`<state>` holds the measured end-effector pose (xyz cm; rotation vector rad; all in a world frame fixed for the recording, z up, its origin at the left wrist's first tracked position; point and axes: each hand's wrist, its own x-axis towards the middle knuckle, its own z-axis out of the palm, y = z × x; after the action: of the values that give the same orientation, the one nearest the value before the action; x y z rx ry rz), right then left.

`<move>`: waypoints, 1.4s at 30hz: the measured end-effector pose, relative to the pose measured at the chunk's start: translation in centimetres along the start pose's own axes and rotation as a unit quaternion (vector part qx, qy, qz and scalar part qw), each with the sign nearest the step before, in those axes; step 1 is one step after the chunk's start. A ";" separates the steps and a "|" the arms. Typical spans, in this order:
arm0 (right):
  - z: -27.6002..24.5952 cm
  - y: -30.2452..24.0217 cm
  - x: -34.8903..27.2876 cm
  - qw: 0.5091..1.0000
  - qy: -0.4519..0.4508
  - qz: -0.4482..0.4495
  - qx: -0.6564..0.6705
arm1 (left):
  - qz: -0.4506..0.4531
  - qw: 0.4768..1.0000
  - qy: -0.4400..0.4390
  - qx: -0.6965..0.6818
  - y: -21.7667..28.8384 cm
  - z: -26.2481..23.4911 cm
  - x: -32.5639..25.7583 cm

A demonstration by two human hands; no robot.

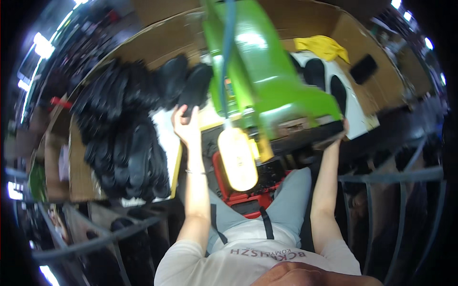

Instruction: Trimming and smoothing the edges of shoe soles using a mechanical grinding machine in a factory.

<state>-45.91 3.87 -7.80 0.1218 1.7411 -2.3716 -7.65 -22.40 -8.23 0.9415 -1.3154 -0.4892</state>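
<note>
My left hand (186, 125) is raised and grips a black shoe sole (194, 88) at the edge of a big pile of black soles (125, 138). My right hand (340, 132) reaches out under the right end of the green machine (267, 81); its fingers are mostly hidden by a dark flat piece (329, 129) on the machine's base, which they seem to touch. A bright lamp (237, 159) hangs below the machine between my arms.
A white table surface (355, 112) holds two more black soles (315, 72) and a yellow cloth (323, 46). Brown cardboard walls (157, 45) ring the bench. A red frame (238, 196) sits near my lap. Grey metal rails (391, 177) run on both sides.
</note>
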 end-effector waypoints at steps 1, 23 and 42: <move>-0.4 0.1 0.0 1.000 0.017 -0.008 0.007 | -0.120 0.991 -0.021 -0.057 1.2 -2.0 -1.3; -10.8 2.9 -28.9 0.885 -0.319 0.340 0.016 | -0.447 0.740 -0.411 -0.289 17.1 -9.2 -16.1; -12.3 -4.3 -31.5 0.931 -0.250 0.262 0.034 | -0.176 0.877 -0.445 -0.036 18.2 -5.7 -15.2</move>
<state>-16.66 20.23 -1.80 -0.0115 1.2006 -1.8586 -9.29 1.27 -2.46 0.9228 -1.9241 -1.3632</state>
